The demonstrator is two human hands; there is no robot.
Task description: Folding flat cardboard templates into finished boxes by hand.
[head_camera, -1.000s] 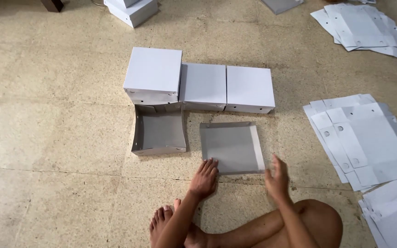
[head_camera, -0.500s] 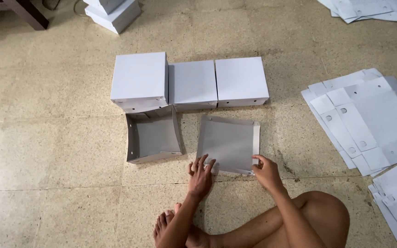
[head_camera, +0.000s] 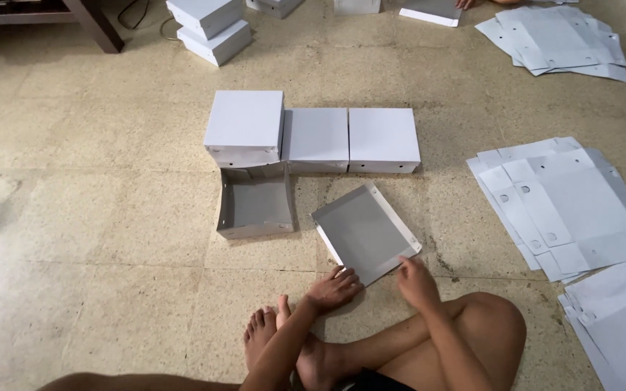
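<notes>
Both hands sit at the near edge of the grey lid (head_camera: 365, 232) — it lies turned, running far-left to near-right. Left hand (head_camera: 333, 288) flat and open, right hand (head_camera: 417, 281) loosely open, touching its near corner.

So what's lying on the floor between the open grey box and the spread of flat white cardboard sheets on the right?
In the head view, the shallow grey lid lies turned at an angle between the open box and the flat sheets; both hands touch its near edge.

I see a shallow grey box lid (head_camera: 365, 232) lying open side up on the floor, turned at an angle, its white rim raised, its near corner just beside my fingers.
</notes>
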